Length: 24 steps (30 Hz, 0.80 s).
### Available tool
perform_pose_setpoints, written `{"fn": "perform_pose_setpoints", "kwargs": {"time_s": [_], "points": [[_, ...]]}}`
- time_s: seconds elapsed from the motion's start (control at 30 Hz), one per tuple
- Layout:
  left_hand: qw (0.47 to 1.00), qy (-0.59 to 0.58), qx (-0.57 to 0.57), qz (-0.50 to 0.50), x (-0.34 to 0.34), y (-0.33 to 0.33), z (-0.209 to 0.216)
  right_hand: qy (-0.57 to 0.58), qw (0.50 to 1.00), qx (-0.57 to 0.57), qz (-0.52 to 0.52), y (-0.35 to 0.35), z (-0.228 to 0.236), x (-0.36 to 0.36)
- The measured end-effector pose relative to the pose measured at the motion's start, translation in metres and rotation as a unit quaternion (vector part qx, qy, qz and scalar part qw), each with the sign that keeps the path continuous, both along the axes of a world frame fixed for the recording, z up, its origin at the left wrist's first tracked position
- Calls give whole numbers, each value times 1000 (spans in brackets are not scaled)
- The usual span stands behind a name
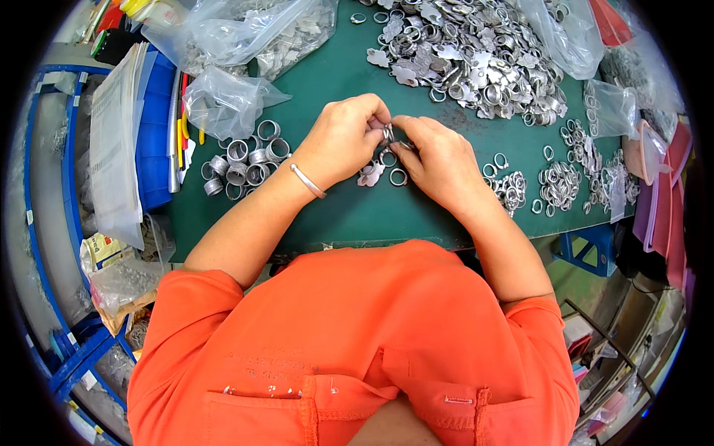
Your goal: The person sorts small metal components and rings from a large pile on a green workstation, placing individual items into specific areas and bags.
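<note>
My left hand and my right hand meet over the green table, both with fingers closed in a pinch. Between their fingertips are small silvery metal rings; how many each hand holds is hard to make out. Just below the fingers a loose ring lies on the table. Beside it, nearer my left hand, is a flat metal piece with a wavy edge. A heap of wide ring bands sits left of my left forearm. Right of my right wrist lies a small pile of thin rings.
A large heap of metal rings and flat pieces covers the table's far side. Plastic bags lie at the far left, next to a blue bin and papers. More ring piles spread rightward. A blue stool stands below.
</note>
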<state>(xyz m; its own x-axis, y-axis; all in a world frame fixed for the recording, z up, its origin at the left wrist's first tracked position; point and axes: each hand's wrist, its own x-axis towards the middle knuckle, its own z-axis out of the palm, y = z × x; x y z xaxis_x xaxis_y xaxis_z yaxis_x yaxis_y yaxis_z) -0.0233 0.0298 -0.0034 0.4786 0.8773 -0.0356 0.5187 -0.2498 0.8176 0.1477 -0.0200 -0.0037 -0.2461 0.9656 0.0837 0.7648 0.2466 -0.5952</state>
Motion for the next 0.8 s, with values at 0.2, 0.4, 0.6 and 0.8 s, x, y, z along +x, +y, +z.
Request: {"fn": "perform_pose_setpoints", "kwargs": {"time_s": [0.2,0.4,0.6,0.8], "points": [[991,59,116,3,-18,2,1,-32,999,26,19,3,1,-4],[990,70,125,-14,-29,-7,8,-7,997,72,19,9,-4,-8],[991,50,121,0,-32,-18,7,28,992,97,82,27,-16,-20],[993,30,111,1,-39,-26,11,104,993,-1,63,19,5,-4]]}}
